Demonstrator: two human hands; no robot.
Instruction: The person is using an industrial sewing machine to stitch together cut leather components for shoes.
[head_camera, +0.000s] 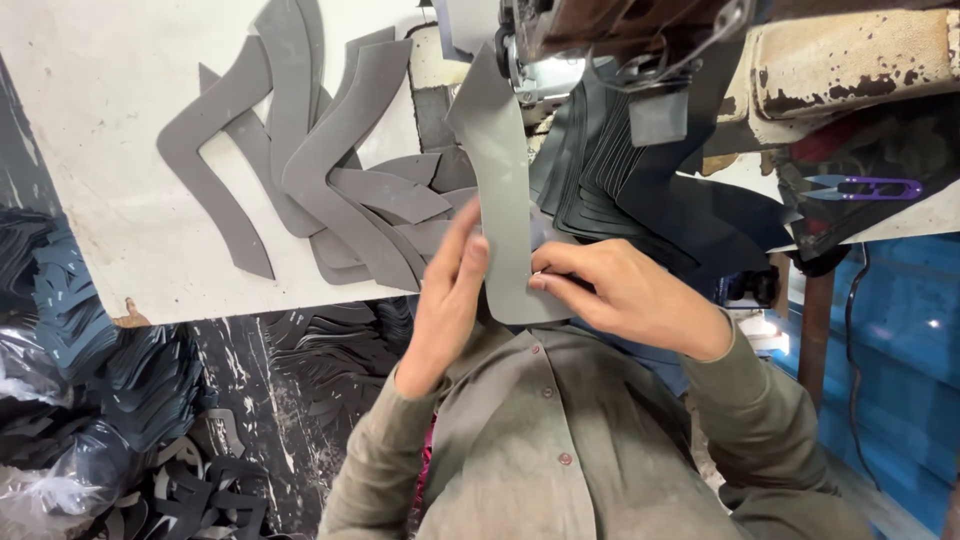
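White surface (120, 150) carries loose grey cut pieces (330, 170). Your left hand (447, 300) and right hand (620, 295) pinch grey strip (500, 190) at lower end, fingers pressed together; strip runs up under sewing machine (600, 40). Looks thin, light, floppy; grip edges near you.

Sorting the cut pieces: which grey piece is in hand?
The grey strip running up to the sewing machine, pinched by both hands; the others lie loose on the table.

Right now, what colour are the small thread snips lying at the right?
Purple thread snips, clearest in the head view.
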